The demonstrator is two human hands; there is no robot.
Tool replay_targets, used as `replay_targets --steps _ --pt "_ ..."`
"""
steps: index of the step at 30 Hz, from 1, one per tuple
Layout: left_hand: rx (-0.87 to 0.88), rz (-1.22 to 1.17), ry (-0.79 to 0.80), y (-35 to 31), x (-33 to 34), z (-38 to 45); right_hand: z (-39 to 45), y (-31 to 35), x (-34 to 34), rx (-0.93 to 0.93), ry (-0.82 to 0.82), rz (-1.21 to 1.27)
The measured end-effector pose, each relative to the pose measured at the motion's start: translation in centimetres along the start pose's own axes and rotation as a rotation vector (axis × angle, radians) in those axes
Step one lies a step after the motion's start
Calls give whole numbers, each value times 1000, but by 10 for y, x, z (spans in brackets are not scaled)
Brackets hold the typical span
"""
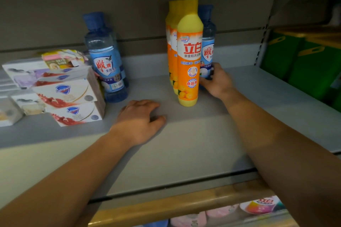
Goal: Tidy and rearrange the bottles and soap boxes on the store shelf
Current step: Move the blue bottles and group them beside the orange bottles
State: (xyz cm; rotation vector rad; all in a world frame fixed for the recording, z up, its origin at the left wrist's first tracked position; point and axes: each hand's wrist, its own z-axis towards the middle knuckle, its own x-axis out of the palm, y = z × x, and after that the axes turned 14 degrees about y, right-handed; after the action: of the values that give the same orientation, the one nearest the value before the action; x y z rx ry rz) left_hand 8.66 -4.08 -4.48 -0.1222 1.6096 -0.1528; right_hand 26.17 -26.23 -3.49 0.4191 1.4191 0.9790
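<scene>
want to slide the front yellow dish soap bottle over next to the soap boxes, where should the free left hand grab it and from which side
Grip the front yellow bottle round its labelled mid-body, coming in from its left. It stands upright and tall on a narrow base, so a low or cap-high hold would likely tip it. Its left flank faces open shelf where the left hand rests; the right hand and a blue bottle crowd the other side.

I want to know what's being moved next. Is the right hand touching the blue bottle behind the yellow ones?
Touching. The head view shows the right hand with fingers wrapped around the lower part of the blue bottle.
</scene>
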Motion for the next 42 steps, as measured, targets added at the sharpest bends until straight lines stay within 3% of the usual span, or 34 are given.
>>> replay_targets --steps 8,12,15,19,26,33,42 --pt "3 -97 46 -1 -10 -4 -56 21 -42 146 -87 -83" --pt "-4 -402 -52 3 -24 -15 -118 48 -36 28 -112 -22" --pt "-5 -585 -146 8 -35 -29 -150 80 -10 -69 -25 73" --pt "13 -739 -290 27 -51 -50 -137 124 33 -179 80 173" --pt "-55 -1090 -408 75 -56 -83 -55 192 94 -272 77 81" --pt "-82 -1098 -433 82 -56 -80 1 250 123 -280 93 7" --pt "-66 -881 -385 72 -49 -78 -42 218 102 -325 -116 81"
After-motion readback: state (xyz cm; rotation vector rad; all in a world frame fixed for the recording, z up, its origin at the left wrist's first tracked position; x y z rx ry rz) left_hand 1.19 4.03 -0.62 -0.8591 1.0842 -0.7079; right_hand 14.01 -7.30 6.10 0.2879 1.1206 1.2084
